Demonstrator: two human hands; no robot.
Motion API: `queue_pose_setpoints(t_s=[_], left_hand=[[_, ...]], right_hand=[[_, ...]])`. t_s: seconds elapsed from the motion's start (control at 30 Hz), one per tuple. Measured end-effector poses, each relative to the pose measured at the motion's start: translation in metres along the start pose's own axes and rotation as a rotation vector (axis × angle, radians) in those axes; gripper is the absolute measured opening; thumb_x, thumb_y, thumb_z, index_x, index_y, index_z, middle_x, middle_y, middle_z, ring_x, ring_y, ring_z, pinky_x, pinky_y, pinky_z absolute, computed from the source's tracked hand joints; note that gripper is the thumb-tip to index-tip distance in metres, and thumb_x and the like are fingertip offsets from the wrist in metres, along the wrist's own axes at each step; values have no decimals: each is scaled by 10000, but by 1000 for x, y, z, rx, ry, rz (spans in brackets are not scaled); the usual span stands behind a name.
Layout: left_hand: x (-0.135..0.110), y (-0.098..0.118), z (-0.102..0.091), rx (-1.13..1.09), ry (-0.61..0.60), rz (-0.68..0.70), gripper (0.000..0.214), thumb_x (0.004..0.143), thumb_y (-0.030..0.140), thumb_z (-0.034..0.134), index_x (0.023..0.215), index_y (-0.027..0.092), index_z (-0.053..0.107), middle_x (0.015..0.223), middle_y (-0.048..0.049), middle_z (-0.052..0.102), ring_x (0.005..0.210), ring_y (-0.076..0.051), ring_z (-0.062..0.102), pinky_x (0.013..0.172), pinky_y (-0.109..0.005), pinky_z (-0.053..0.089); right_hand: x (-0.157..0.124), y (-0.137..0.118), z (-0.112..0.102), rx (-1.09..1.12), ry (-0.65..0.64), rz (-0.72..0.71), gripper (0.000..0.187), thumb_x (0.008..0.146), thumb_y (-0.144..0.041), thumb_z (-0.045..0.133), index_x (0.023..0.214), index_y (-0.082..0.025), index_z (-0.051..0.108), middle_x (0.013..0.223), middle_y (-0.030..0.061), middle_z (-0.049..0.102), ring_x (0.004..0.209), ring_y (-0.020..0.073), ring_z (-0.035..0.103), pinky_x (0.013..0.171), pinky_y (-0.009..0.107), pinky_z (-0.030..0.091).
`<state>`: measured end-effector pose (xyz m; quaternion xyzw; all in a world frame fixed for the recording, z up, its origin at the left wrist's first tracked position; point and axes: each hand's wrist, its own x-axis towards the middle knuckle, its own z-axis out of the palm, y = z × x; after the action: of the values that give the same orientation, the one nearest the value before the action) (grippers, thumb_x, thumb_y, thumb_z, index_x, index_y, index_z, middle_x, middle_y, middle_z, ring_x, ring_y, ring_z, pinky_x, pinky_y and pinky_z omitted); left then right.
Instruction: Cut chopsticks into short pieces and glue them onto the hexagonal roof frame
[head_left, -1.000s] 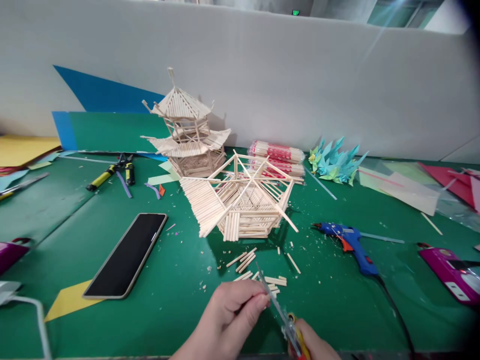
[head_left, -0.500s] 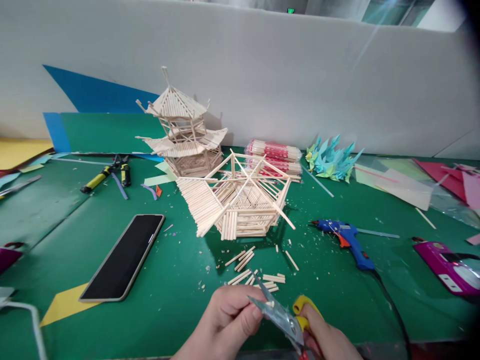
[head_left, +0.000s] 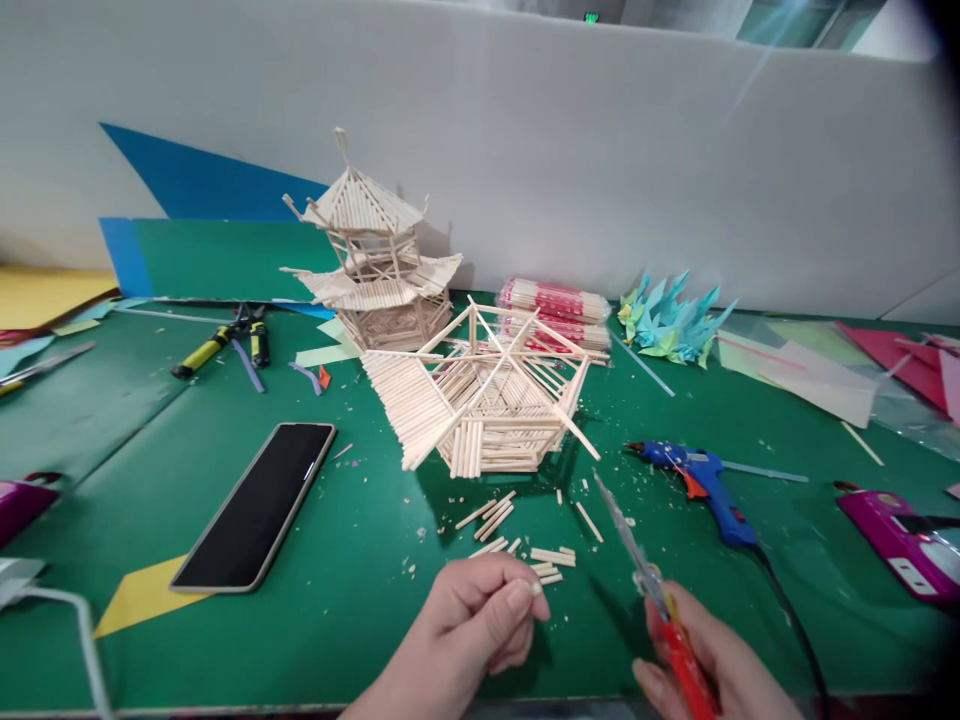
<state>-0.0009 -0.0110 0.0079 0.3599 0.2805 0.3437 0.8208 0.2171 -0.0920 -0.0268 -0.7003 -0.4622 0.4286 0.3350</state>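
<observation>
My left hand (head_left: 487,620) is closed, thumb pressed to the forefinger, with the pale tip of a small wooden stick (head_left: 535,590) poking out. To its right, my right hand (head_left: 712,650) grips scissors (head_left: 637,560) with red and yellow handles, blades pointing up and away. Cut stick pieces (head_left: 495,520) lie just beyond my left hand. Behind them stands a half-roofed stick model (head_left: 495,440), its left roof panel covered in sticks and the rest bare frame. A finished-looking stick pagoda (head_left: 375,290) rises behind it.
A blue glue gun (head_left: 697,480) with a cord lies right, near a magenta device (head_left: 892,540). A phone (head_left: 259,510) rests left on yellow paper. Pliers (head_left: 225,340), bundled sticks (head_left: 555,310) and blue folded paper (head_left: 675,320) sit farther back against a white partition.
The scissors have moved right, away from my left hand, and turned to point up. My left hand stays nearly in place, still pinching the stick. The view has shifted slightly.
</observation>
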Motion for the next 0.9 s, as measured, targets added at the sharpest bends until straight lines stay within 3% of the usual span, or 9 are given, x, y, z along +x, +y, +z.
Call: queue_pose_setpoints(t_s=[0.13,0.27,0.37,0.43,0.53,0.6,0.7,0.8,0.9], left_hand=[[3,-3,-1,-163,7,-66,205,779,312,607,697,127,640,432,89,275,409,-51,196,420,-204,160],[4,-1,0,-212,38,-79,135,780,263,606,754,132,620,462,83,293,425,-56,208,425,-201,179],[4,-2,0,-227,35,-68,101,805,250,572,793,152,597,447,78,332,407,-57,256,420,-196,206],[4,-7,0,-216,37,-47,94,823,252,551,839,168,590,431,73,376,389,-54,311,418,-188,235],[5,-17,0,-195,-12,34,229,823,288,561,1037,208,560,440,74,433,373,-53,378,413,-172,289],[6,-23,0,-184,-108,111,383,814,312,574,1181,245,484,453,78,460,370,-55,404,413,-168,330],[6,-26,-1,-156,-166,197,449,832,309,555,1258,276,417,485,65,508,414,-56,448,451,-164,370],[2,-22,-5,-131,-110,238,441,830,327,554,1247,266,427,484,58,533,416,-53,456,449,-155,362],[-6,-12,-7,-95,75,224,326,804,372,573,1090,220,535,454,53,530,389,-56,450,422,-154,348]], right_hand=[[12,8,-20,-263,34,41,351,683,-349,588,1004,-208,572,772,24,671,660,181,649,609,235,521],[22,22,-30,-605,157,-11,449,728,-418,515,1090,-152,524,792,64,653,668,214,637,646,327,523],[21,21,-36,-718,287,-171,524,736,-455,517,1117,-95,516,1047,179,611,910,301,599,790,448,479],[17,10,-32,-715,379,-320,464,732,-425,546,1081,-119,549,1122,182,574,1018,329,539,869,484,417],[10,-21,-3,-412,384,-392,230,769,-337,558,973,-242,606,971,72,633,863,238,601,765,355,473],[7,-45,26,-64,250,-363,142,786,-336,549,878,-274,638,797,23,639,693,178,607,607,260,482],[10,-72,63,302,23,-378,158,786,-373,548,801,-266,663,697,2,587,584,134,561,515,218,441],[17,-86,81,466,-80,-337,205,779,-391,562,699,-221,643,642,-5,542,519,112,525,433,195,383],[26,-96,84,525,-60,-311,220,769,-400,580,682,-207,639,644,-9,546,511,103,506,455,194,387]])
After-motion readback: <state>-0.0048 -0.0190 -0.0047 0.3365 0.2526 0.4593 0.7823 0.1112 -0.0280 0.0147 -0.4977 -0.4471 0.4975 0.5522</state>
